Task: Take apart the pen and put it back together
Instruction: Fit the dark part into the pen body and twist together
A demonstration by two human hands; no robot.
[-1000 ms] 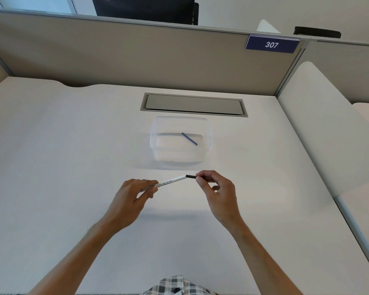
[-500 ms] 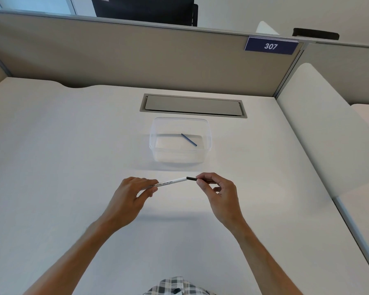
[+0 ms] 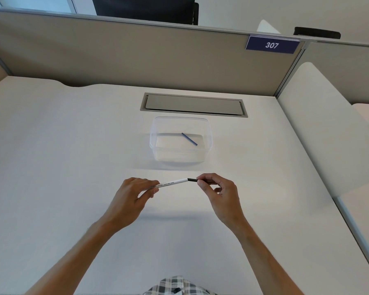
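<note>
The pen hangs in the air above the desk, on the near side of the clear container, its long axis running left to right and rising a little toward the right. The left hand pinches the white barrel's left end. The right hand pinches the dark end piece, fingertips closed on it, so any pull runs along the axis. A thin blue part lies inside the container. Against the earlier frames both grips and the pen's position look nearly unchanged; no gap at the joint has opened.
</note>
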